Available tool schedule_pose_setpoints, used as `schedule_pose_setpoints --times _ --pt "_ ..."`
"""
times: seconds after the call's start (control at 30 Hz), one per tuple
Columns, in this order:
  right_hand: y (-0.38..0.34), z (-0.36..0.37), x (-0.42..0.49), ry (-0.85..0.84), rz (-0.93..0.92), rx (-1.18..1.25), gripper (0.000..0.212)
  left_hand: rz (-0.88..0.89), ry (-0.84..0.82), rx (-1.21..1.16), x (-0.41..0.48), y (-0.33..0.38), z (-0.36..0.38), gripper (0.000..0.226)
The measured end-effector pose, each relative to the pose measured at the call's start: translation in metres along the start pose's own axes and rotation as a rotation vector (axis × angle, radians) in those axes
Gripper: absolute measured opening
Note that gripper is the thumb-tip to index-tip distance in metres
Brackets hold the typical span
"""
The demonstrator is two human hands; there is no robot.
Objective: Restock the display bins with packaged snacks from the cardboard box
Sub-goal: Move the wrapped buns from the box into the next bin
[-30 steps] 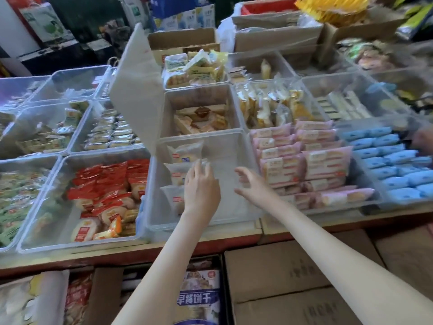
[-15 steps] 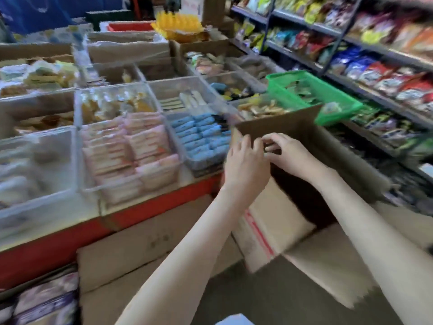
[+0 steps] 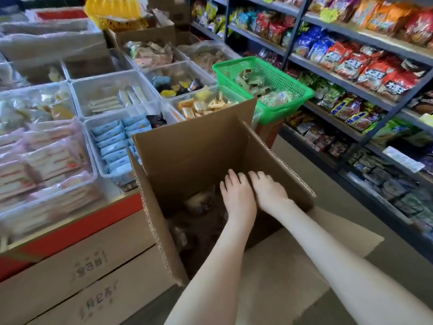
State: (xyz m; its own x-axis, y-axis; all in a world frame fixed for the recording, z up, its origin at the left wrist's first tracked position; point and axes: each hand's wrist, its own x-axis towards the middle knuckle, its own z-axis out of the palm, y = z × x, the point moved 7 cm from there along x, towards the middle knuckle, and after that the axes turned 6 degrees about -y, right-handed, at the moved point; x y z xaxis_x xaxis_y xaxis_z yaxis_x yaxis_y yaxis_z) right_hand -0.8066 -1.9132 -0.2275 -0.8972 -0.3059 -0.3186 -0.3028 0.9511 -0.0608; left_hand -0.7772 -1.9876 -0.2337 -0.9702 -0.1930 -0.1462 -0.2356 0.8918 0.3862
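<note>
A: Hands?
B: Both down inside the cardboard box [image 3: 199, 146], side by side & touching. The left hand [image 3: 237, 198] & right hand [image 3: 269, 191] were palm-down, fingers straight, slightly spread, gripping nothing.
A: Contents?
B: Packaged snacks [image 3: 199, 204] lay dim at the bottom, just left of the left hand. Contact w/ them: couldn't tell.
A: Box posn?
B: Flaps up, right beside the red-edged counter [image 3: 93, 219].
A: Beyond?
B: Display bins [image 3: 98, 90] on the counter. Blue pkts [image 3: 112, 141] sat nearest the box, pink pkts [image 3: 46, 160] further left. Green basket [image 3: 264, 73] behind the box, shelves [image 3: 351, 55] of bagged snacks far right
</note>
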Motion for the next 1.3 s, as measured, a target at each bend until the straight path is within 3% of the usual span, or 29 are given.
schedule_pose_setpoints --times 0.07,0.2,0.3,0.4,0.5,0.67,0.83,1.07,1.3 --pt "-0.007 0.026 0.032 -0.073 -0.026 -0.051 0.065 -0.057 -0.118 0.022 0.023 -0.021 0.032 0.047" --pt "-0.019 0.069 0.067 -0.135 -0.091 -0.1 0.07 -0.051 -0.154 0.027 0.04 -0.057 0.051 0.059" --pt "-0.027 0.105 0.093 -0.221 -0.185 -0.197 0.082 -0.094 -0.277 0.117 0.036 -0.104 0.078 0.067" --pt "-0.027 0.146 0.108 -0.347 -0.229 -0.202 0.076 -0.216 -0.456 0.107 0.021 -0.146 0.11 0.074" --pt "-0.013 0.186 0.121 -0.53 -0.168 -0.071 0.064 -0.25 -0.594 0.085 0.017 -0.153 0.142 0.078" --pt "0.013 0.24 0.138 -0.665 -0.074 0.044 0.067 -0.303 -0.7 -0.041 0.026 -0.143 0.191 0.073" --pt "0.021 0.254 0.15 -0.666 -0.022 0.077 0.075 -0.622 -0.692 -0.196 0.023 -0.164 0.214 0.05" --pt "0.021 0.264 0.157 -0.715 -0.003 0.078 0.079 -0.792 -0.861 -0.355 0.007 -0.17 0.226 0.046" --pt "0.021 0.257 0.148 -0.794 -0.039 -0.005 0.072 -0.99 -0.666 -0.609 0.02 -0.159 0.207 0.036"
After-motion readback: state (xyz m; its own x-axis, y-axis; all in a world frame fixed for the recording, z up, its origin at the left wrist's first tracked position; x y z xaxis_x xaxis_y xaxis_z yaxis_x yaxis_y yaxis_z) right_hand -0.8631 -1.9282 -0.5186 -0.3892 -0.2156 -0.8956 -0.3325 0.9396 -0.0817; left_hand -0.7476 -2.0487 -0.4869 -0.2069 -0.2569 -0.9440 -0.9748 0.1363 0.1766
